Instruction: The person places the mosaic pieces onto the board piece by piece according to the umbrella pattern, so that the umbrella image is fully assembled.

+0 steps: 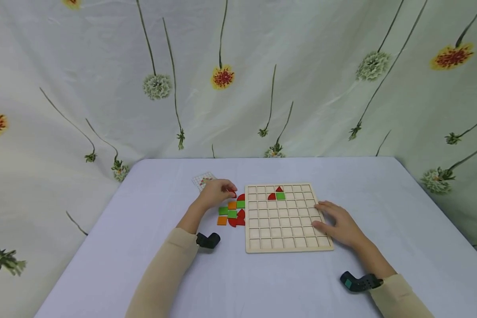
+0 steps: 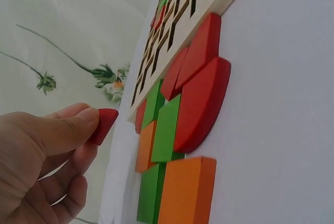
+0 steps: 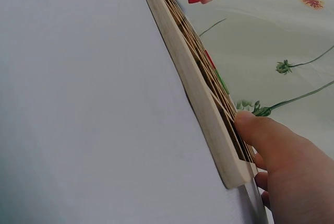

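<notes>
My left hand [image 1: 216,193] pinches a red quarter-round piece [image 2: 107,125] between thumb and fingers, raised above the table left of the board. The wooden grid board [image 1: 276,244] lies flat on the table. In its upper cells sit a red triangle [image 1: 279,189], a green square [image 1: 280,196] and a red curved piece [image 1: 271,197]. At the board's right edge rests my right hand [image 1: 339,224], its thumb touching the rim and its fingers spread apart from the thumb. Loose pieces, including an orange square [image 2: 188,192] and a green square [image 2: 166,127], lie beside the board's left edge.
A small printed card [image 1: 202,179] with a coloured grid pattern lies behind the left hand. More red pieces [image 2: 202,106] cluster against the board's left side. Flower-printed cloth [image 1: 238,110] hangs behind the white table [image 1: 175,282].
</notes>
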A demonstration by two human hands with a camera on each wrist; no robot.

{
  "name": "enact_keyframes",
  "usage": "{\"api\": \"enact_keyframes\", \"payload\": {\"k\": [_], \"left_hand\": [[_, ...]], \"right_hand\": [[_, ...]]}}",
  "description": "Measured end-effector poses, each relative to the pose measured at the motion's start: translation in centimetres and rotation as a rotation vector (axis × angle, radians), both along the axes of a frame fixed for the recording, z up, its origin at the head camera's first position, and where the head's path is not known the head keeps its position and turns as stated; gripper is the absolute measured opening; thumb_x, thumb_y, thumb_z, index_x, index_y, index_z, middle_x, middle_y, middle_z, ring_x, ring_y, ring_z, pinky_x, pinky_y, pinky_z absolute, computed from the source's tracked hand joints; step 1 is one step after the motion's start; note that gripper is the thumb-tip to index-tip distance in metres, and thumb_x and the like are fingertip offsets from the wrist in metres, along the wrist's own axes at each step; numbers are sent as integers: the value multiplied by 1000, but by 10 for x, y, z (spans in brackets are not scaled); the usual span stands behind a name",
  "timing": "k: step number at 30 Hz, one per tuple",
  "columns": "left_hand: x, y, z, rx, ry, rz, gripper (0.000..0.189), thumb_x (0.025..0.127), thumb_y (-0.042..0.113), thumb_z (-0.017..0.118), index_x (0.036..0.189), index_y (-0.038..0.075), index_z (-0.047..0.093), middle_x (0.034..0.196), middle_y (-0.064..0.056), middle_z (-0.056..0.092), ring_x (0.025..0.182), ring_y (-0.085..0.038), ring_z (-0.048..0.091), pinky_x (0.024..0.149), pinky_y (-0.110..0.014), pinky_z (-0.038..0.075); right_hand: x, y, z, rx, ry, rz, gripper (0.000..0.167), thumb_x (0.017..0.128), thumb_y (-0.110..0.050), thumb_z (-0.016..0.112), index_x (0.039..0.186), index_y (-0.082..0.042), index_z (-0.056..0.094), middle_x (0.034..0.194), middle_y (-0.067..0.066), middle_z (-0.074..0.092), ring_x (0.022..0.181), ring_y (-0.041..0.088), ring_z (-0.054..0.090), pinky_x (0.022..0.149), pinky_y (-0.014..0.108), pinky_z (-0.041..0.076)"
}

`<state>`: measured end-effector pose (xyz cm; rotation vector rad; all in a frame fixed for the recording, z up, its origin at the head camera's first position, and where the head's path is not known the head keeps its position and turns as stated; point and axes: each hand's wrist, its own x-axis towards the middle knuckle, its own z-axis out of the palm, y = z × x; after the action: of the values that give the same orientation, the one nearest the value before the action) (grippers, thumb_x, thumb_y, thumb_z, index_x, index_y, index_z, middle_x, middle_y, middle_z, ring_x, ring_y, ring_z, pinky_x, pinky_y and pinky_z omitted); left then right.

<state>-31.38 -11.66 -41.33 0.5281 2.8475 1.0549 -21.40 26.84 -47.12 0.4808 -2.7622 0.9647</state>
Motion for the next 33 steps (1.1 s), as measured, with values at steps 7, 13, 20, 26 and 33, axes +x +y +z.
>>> {"api": "enact_keyframes", "payload": {"k": [7,13,20,26,33], "left_hand": [[-3,19,1,-18,13,-30,13,91,17,71,103,12,72,89,0,64,86,-21,54,73,-30,48],[-8,33,1,13,27,-85,14,92,16,69,104,9,72,91,0,65,86,-20,54,73,-29,49],[-10,54,9,46,35,-182,17,94,15,66,107,5,72,92,-1,66,87,-20,56,75,-31,48],[-8,68,13,51,31,-213,16,95,13,65,107,5,71,96,-2,67,94,-21,59,84,-36,48],[-12,88,11,64,25,-255,18,97,11,62,111,5,71,101,-4,68,99,-21,61,88,-35,48]], "right_hand": [[0,0,0,-2,4,2,58,87,-35,70,132,0,58,139,25,49,133,48,35,103,67,25],[0,-1,0,-5,5,5,58,88,-34,70,132,1,58,139,25,49,133,48,35,103,67,25],[-1,-1,-1,-9,26,15,58,88,-33,69,132,3,57,138,26,50,132,48,36,104,66,26],[-1,-1,-2,-11,26,19,57,88,-33,69,132,2,57,138,25,50,133,48,36,104,66,26],[-1,0,-2,-3,29,15,57,88,-33,69,132,2,57,137,26,51,132,48,36,103,66,26]]}}
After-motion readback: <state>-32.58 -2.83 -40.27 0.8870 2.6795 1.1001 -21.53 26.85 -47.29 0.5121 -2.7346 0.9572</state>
